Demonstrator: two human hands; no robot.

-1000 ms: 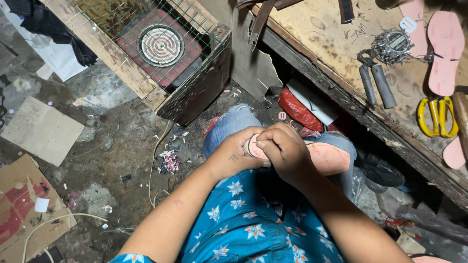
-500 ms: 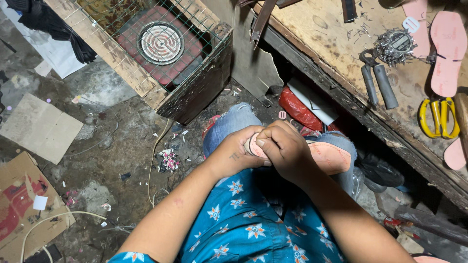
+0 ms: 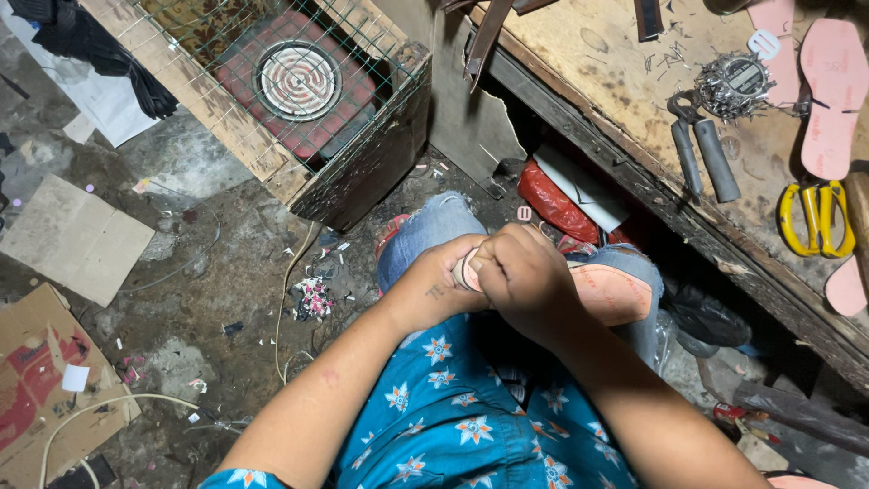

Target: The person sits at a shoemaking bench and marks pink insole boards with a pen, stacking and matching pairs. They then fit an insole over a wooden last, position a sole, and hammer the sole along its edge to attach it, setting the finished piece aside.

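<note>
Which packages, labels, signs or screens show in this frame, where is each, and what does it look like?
Printed cardboard: flat on the floor at lower left, brown with red print and a small white label on it.
Plain cardboard sheet: on the floor at left, grey-brown, roughly square.
Red bag: under the workbench edge, crumpled, shiny red.
White tag: on the workbench top, small, rounded.
No signs or screens.
</note>
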